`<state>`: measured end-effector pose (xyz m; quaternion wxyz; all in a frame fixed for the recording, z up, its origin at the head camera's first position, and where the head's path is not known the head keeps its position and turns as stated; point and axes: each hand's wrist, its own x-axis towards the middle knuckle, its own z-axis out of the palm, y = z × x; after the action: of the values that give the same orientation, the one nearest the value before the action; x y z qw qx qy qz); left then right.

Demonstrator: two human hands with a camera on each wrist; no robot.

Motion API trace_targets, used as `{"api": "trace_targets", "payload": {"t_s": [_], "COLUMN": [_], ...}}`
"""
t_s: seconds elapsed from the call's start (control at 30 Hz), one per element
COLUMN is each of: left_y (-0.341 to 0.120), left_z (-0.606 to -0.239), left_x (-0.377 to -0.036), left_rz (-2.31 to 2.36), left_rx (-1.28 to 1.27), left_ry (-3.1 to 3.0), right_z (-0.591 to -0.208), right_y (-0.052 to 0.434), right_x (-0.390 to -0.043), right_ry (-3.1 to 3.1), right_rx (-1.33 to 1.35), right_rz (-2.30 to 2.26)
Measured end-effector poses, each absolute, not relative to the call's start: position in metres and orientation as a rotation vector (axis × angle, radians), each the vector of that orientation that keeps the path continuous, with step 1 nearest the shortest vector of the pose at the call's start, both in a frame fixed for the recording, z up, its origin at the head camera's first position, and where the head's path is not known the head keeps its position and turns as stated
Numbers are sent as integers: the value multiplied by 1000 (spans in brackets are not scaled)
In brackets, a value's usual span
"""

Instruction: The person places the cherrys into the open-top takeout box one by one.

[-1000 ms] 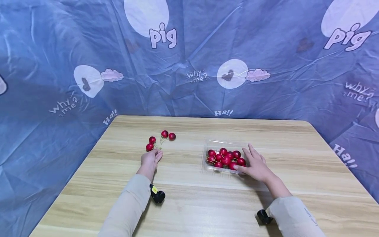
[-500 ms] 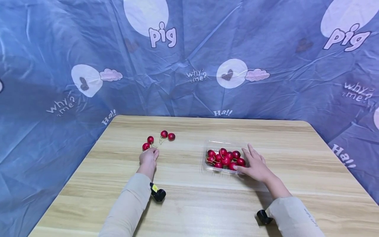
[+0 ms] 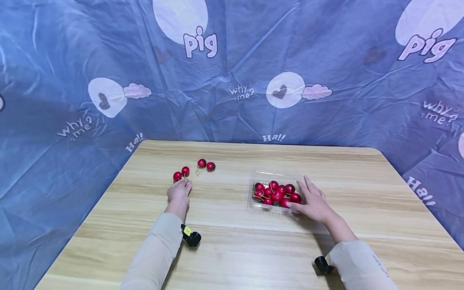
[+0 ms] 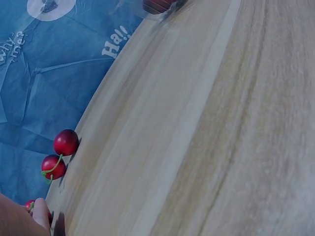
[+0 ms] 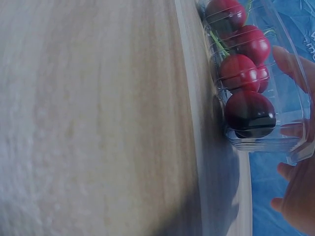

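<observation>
In the head view my left hand (image 3: 178,193) is at the left of the table, its thumb and fingertips pinching the stems of a pair of dark red cherries (image 3: 177,176). Both fruits lie just beyond the fingertips. A second joined pair of cherries (image 3: 201,163) rests a little farther back and to the right; the left wrist view shows these cherries (image 4: 66,142) with green stems. Right of centre stands a clear plastic box (image 3: 277,174) holding several cherries (image 5: 250,114). My right hand (image 3: 313,202) grips the box's right end, thumb at the near side and fingers spread along the far side.
The pale wooden table (image 3: 232,249) ends at a blue printed cloth (image 3: 224,112) hanging behind and at the sides. A small black camera sits on each wrist, the left camera (image 3: 193,239) and the right camera (image 3: 322,266).
My left hand has shifted slightly left, and the cherry pair at its fingertips has moved left and a little away. The right hand, the box and the other pair stay put.
</observation>
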<state>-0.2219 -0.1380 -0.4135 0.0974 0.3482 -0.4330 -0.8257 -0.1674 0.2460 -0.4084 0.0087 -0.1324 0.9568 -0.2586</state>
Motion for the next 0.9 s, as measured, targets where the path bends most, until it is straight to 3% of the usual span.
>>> {"api": "trace_targets", "payload": {"t_s": [0.9], "left_y": [-119], "left_z": [-385], "left_x": [-205], "left_rz": [-2610], "left_rx": [750], "left_ry": [-1362], "right_z": [-409], "right_y": [247], "right_x": [-168], "right_ry": [2990], "right_rx": [-414], "right_rz": [-801]}}
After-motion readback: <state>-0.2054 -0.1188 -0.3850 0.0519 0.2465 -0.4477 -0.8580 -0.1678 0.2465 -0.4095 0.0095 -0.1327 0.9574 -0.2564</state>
